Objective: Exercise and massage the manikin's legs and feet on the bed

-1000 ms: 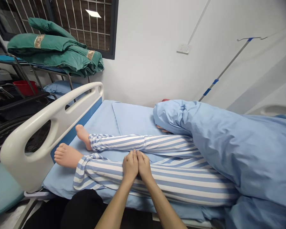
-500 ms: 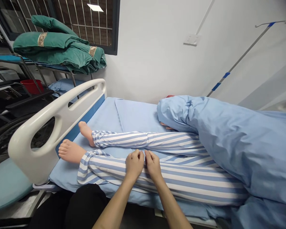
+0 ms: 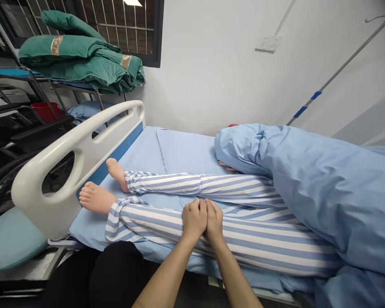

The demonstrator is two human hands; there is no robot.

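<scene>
Hands [image 3: 195, 217] touch each other — both on striped trousers [image 3: 269, 237].

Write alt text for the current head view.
A person's left hand and right hand meet over the nearer striped trouser leg on a blue sheet. At left, bare feet near the white footboard; at right, a blue quilt.

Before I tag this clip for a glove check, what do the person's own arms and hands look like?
The left hand and right hand are ungloved, with no ring visible. The left forearm and right forearm are slim and bare: no sleeve, watch or bracelet shows. Anything above the forearms is out of view.
</scene>
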